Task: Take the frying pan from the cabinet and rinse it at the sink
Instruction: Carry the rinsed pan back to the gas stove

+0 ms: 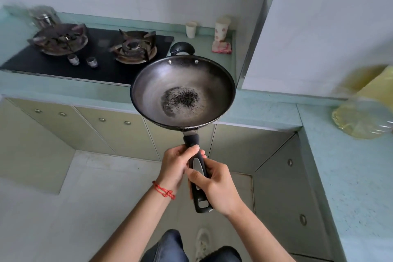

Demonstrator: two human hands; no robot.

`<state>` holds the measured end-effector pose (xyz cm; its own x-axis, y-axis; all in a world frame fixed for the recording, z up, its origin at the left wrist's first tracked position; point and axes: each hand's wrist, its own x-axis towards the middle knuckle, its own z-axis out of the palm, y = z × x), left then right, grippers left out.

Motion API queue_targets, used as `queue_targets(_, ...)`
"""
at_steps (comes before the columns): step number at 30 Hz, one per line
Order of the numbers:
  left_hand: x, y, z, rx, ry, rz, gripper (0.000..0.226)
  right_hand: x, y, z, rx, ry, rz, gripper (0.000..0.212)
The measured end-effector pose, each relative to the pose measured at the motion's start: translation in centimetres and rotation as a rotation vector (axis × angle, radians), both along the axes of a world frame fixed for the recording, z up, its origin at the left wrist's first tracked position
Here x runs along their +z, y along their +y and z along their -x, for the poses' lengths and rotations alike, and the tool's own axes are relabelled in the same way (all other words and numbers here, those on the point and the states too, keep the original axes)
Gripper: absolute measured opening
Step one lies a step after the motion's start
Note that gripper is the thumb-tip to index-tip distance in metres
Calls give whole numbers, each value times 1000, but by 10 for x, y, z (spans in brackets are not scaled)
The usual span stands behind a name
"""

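Both hands, left (177, 164) and right (214, 185), grip the pan (182, 91) by its handle, out over the counter edge right of the stove (89, 57). Swinging it could clip the cups (191, 28) behind.

Frying pan (182, 91): dark, round, held in the air roughly level, black speckled patch at centre, long black handle toward viewer.
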<state>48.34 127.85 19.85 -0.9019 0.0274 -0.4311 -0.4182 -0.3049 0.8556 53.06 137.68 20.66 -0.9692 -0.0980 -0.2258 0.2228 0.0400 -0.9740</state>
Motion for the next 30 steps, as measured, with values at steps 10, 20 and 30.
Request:
queue_targets(10, -17, 15, 110, -32, -10, 37, 19, -19, 16, 109, -12, -28, 11, 21)
queue_targets(20, -40, 3, 242, -172, -35, 65, 21, -37, 1, 228, -109, -53, -32, 24)
queue_targets(30, -59, 18, 315, -165, -73, 62, 18, -60, 16, 302, -89, -75, -31, 19)
